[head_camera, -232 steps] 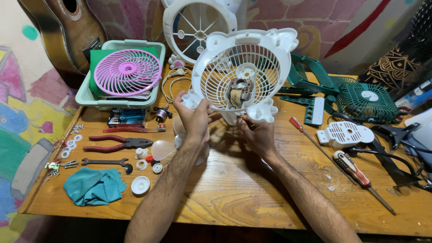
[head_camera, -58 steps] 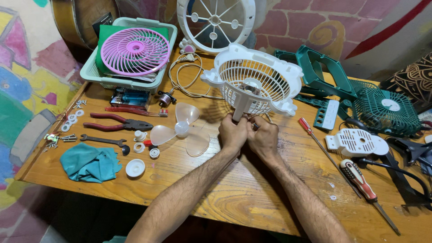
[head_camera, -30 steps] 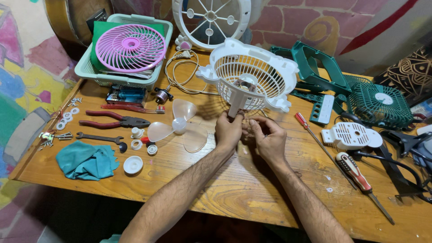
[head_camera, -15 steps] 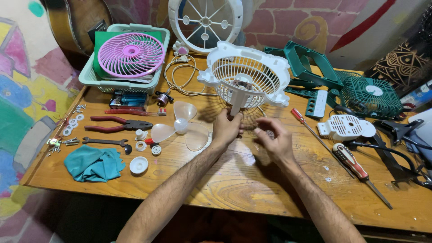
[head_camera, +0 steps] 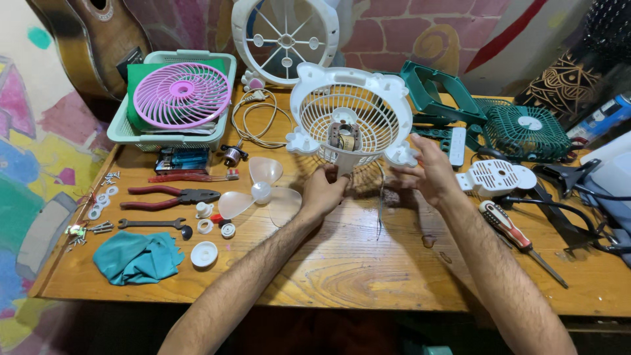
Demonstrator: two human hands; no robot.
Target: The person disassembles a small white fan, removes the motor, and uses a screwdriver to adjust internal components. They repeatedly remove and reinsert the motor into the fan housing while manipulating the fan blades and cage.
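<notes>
A single view, from a camera worn on the person's head, looks steeply down and forward over the wooden surface [head_camera: 368, 276]. It sits close: both forearms enter from the bottom edge and reach up toward the middle, where the left hand [head_camera: 322, 194] and right hand [head_camera: 427, 174] meet the white fan grille [head_camera: 351, 115]. The frame takes in nearly the whole width of the surface, from the teal cloth [head_camera: 138, 256] at the left to the red-handled screwdriver [head_camera: 516, 236] at the right. Beyond the far edge a painted wall [head_camera: 407, 29] closes the view; the wide lens seems to bow the edges somewhat.
</notes>
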